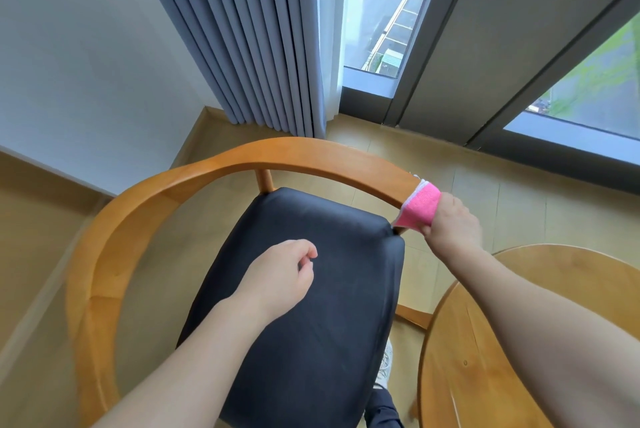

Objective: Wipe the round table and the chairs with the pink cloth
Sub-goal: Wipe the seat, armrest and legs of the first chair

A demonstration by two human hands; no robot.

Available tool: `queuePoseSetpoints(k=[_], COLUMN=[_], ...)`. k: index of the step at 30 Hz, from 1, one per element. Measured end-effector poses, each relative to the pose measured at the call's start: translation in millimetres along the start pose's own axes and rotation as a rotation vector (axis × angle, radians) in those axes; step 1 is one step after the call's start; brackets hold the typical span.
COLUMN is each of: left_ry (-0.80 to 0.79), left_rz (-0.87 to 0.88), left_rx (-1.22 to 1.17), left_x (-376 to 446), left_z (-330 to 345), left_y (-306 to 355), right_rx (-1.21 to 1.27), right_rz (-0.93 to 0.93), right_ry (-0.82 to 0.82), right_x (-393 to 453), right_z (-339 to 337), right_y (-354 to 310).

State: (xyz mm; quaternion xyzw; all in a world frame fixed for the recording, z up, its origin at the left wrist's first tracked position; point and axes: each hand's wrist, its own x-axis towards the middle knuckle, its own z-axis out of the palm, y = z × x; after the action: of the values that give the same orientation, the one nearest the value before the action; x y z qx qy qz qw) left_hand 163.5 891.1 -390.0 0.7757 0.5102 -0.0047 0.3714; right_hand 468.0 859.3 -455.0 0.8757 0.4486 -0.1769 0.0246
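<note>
While the left hand (280, 271) hovers with loosely curled, empty fingers over the black seat (304, 289), the right hand (450, 219) grips the pink cloth (417, 209) around the chair's armrest (346, 164) end at two o'clock; round table (485, 341) at four.

A plain white wall (86, 56) stands on the left, meeting a pale yellowish tiled floor (433, 164) along a low skirting of the same tone. Grey-blue pleated curtains (249, 39) hang to the floor in the corner, with a thin white sheer edge beside them. To their right, tall windows (384, 8) in dark grey frames (485, 46) let in soft daylight, and through the glass a building edge and some greenery show far below.
</note>
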Motion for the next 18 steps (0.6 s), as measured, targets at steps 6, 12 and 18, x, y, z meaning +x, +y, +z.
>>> queuePoseSetpoints(k=[6, 12, 18], left_ry=[-0.018, -0.039, -0.05], left_rz=[0.026, 0.064, 0.186], left_rx=[0.013, 0.029, 0.067], left_x=[-7, -19, -32], left_z=[-6, -10, -29], left_y=[-2, -14, -15], right_rx=[-0.122, -0.057, 0.175], right_rz=[0.199, 0.115, -0.305], right_ry=[-0.034, -0.039, -0.237], right_x=[3, -32, -101], right_z=[-10, -13, -26], right_y=[-10, -22, -80])
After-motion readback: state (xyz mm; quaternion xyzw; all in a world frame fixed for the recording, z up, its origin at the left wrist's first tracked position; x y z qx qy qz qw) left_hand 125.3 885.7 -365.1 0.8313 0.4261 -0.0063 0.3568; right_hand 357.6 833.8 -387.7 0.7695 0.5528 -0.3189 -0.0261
